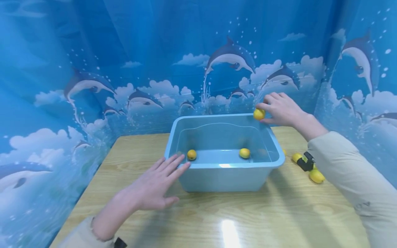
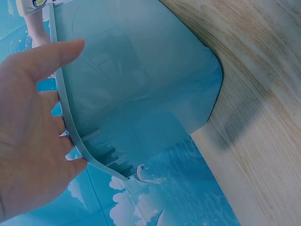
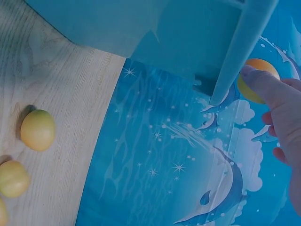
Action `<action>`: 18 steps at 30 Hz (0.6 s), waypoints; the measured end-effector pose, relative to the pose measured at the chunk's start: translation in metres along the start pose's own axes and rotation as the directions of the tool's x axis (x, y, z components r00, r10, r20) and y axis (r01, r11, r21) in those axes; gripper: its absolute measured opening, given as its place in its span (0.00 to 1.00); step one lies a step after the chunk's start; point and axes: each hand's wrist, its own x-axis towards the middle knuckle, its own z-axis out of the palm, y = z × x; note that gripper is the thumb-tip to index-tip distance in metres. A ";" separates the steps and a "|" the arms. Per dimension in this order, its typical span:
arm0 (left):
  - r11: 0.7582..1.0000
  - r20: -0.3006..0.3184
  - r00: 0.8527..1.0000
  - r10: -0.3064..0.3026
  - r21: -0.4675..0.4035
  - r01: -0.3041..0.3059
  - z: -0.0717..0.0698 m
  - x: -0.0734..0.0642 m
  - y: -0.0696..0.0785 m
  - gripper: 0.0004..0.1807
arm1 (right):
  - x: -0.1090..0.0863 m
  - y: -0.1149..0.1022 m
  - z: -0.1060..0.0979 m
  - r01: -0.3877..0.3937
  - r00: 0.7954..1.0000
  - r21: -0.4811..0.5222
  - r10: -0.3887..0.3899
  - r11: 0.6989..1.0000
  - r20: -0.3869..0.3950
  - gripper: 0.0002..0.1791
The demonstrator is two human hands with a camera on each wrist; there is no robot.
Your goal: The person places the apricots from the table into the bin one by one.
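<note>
A light blue plastic bin (image 1: 221, 179) stands on the wooden table. Inside it lie two yellow lemons, one lemon (image 1: 191, 154) toward the left and another lemon (image 1: 244, 153) toward the right. Over the bin's far right corner, my right hand (image 1: 283, 109) pinches a lemon (image 1: 259, 114) between thumb and fingers; the right wrist view shows this lemon (image 3: 257, 81) beside the rim. My left hand (image 1: 155, 184) is at the near left corner of the bin, fingers extended and thumb apart, holding nothing. Whether its fingertips touch the rim (image 2: 70, 122) I cannot tell.
Several more lemons lie on the table right of the bin, among them a lemon (image 1: 316, 176) by my right sleeve and a lemon (image 3: 37, 130) in the right wrist view. A black wrist strap (image 1: 306, 162) partly covers them. A dolphin-printed curtain (image 1: 149, 51) hangs behind the table (image 1: 198, 220).
</note>
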 end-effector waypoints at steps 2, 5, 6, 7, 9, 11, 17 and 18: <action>1.000 -0.001 1.000 0.002 -0.001 -0.002 0.000 0.000 0.000 0.51 | 0.000 0.000 0.001 -0.024 1.000 0.005 0.023 1.000 0.019 0.27; 1.000 -0.004 1.000 0.003 -0.005 -0.003 0.001 0.001 0.001 0.51 | -0.001 0.001 0.001 -0.063 0.997 0.014 0.063 0.998 0.040 0.29; 1.000 -0.005 1.000 0.003 -0.006 -0.003 0.001 0.001 0.001 0.52 | -0.002 0.001 0.001 -0.074 0.996 0.016 0.073 0.997 0.043 0.29; 1.000 -0.007 1.000 0.004 -0.006 -0.004 0.001 0.001 0.001 0.52 | -0.003 0.002 0.002 -0.079 0.996 0.016 0.078 0.997 0.039 0.29; 1.000 -0.010 1.000 0.005 -0.006 -0.005 0.001 0.001 0.001 0.52 | -0.006 0.003 0.002 -0.082 0.996 0.014 0.082 0.997 0.027 0.29; 1.000 -0.015 1.000 0.006 -0.003 -0.007 0.001 0.001 0.001 0.52 | -0.011 0.003 0.001 -0.074 0.997 0.014 0.074 0.997 -0.001 0.27; 1.000 -0.028 1.000 -0.001 0.009 0.001 0.002 0.001 0.001 0.52 | -0.037 0.002 0.005 -0.019 0.991 0.036 0.024 0.999 -0.134 0.25; 1.000 -0.029 1.000 -0.003 0.009 0.003 0.002 0.000 0.001 0.52 | -0.042 0.002 0.007 -0.013 0.989 0.039 0.019 0.999 -0.149 0.25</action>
